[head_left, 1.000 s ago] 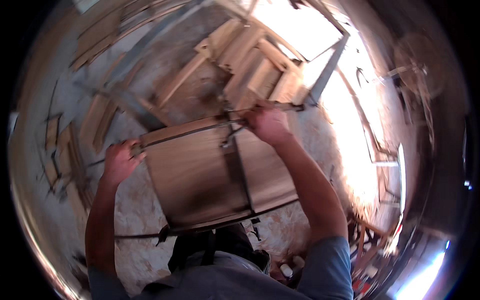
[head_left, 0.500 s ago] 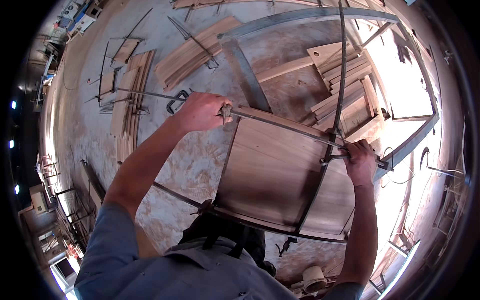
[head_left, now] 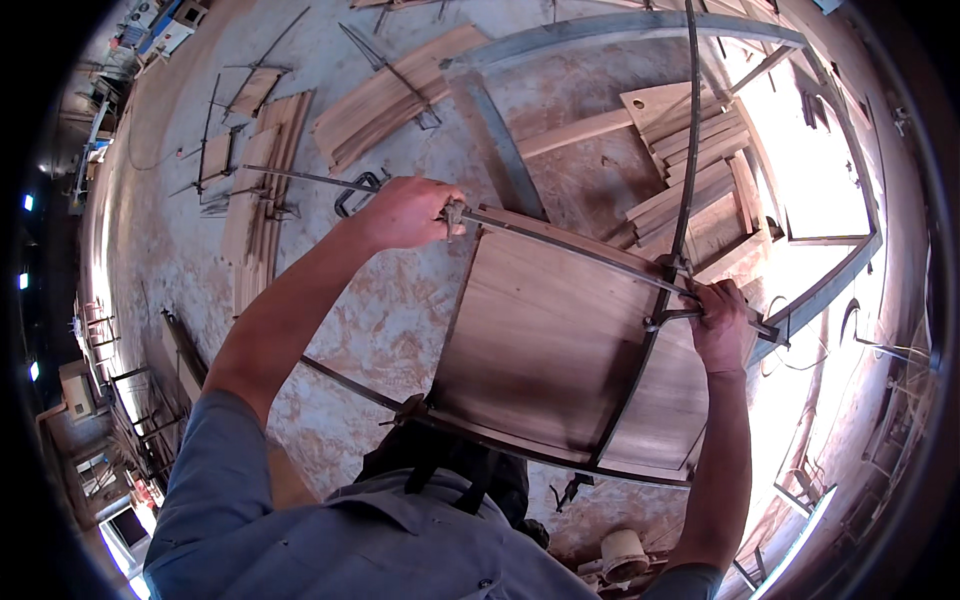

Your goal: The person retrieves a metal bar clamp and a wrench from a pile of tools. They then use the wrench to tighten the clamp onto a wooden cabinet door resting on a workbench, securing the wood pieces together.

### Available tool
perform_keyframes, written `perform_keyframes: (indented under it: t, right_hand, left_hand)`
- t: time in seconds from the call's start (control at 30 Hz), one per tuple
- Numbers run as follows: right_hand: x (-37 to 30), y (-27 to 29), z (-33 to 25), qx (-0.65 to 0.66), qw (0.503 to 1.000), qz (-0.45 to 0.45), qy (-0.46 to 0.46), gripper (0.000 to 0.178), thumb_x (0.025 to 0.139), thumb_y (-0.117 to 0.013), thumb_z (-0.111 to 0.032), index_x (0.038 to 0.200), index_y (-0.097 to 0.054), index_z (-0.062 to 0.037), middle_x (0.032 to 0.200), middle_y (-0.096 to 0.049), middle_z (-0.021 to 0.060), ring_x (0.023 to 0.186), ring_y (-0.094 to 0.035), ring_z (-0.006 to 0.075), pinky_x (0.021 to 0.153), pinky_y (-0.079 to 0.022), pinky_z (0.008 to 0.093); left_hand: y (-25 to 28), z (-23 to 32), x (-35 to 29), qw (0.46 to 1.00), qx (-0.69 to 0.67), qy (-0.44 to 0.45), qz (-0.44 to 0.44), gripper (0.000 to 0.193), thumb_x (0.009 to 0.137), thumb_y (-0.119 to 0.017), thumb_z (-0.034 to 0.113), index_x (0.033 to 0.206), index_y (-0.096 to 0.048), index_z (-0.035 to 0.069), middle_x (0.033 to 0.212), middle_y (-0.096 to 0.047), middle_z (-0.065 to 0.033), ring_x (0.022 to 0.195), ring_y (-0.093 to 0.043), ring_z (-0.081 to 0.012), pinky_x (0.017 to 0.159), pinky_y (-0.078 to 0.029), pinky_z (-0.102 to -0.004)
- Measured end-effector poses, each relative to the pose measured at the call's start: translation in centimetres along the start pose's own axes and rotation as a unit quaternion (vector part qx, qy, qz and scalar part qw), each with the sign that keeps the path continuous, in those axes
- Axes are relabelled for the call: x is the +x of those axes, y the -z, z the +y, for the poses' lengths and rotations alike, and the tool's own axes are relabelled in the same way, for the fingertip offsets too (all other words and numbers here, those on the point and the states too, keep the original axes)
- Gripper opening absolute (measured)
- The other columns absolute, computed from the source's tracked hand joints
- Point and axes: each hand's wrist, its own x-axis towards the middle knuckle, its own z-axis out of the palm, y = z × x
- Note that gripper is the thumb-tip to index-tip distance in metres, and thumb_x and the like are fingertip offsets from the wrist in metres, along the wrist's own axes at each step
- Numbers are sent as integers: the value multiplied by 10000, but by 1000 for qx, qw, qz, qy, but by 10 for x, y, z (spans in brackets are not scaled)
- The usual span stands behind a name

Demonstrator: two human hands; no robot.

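A long metal bar clamp (head_left: pixel 570 240) runs along the far edge of a wooden panel (head_left: pixel 545 330). My left hand (head_left: pixel 410 212) is closed round the clamp's jaw near the panel's far left corner. At the far right, my right hand (head_left: pixel 722 312) grips the same clamp near its end, by the screw handle; its fingertips are partly hidden. Another bar clamp (head_left: pixel 683 210) crosses the panel from far to near, passing just left of my right hand. A third bar clamp (head_left: pixel 350 383) lies along the panel's near edge, close to my body.
A grey metal frame (head_left: pixel 620 25) surrounds stacked boards (head_left: pixel 690 170) beyond the panel. More clamped boards (head_left: pixel 395 95) lie on the floor at the far left, with a black G-clamp (head_left: pixel 355 195) behind my left hand. A white bucket (head_left: pixel 624 553) stands near right.
My left hand and the clamp's left part have risen slightly in view. The right hand keeps its hold, and the panel stays nearly still.
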Motion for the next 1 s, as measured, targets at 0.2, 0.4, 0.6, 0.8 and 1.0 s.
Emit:
perform_keyframes:
  t: [0.2,0.4,0.6,0.8,1.0]
  right_hand:
    - [6,18,-3,-11,997,-68,-33,173,778,-704,-149,918,-657,-58,800,-647,76,830,-566,281,753,-469,385]
    - [-5,10,13,-21,997,-63,-28,168,772,-692,-122,921,-653,-53,812,-650,82,834,-566,290,770,-464,404]
    - [-5,5,13,26,999,-27,-7,178,775,-678,-127,929,-649,-43,816,-650,99,820,-564,306,756,-457,423]
    - [-21,-8,34,43,999,-11,11,244,818,-649,-120,1054,-678,-64,923,-682,130,842,-585,318,767,-471,419]
    - [-16,-9,33,19,1000,16,-2,138,774,-678,-216,861,-667,-109,722,-635,73,803,-575,259,774,-460,399]
  left_hand:
    - [-5,-4,-1,1000,-13,-4,10,366,783,-728,312,1037,-646,61,924,-667,-143,894,-633,-335,756,-499,-422]
    - [-5,1,1,1000,-13,5,17,334,746,-752,251,1009,-646,74,895,-677,-116,854,-650,-317,746,-508,-393]
    - [-12,3,-1,999,-15,22,39,350,738,-762,226,1025,-634,72,861,-670,-120,822,-649,-321,730,-503,-404]
    - [-10,-13,-6,996,-65,-59,32,481,750,-664,147,1212,-567,58,1044,-636,-168,997,-594,-335,864,-458,-428]
    - [-3,8,-16,999,-38,-30,13,551,764,-648,92,1287,-498,3,1189,-561,-213,1145,-518,-377,1000,-397,-409]
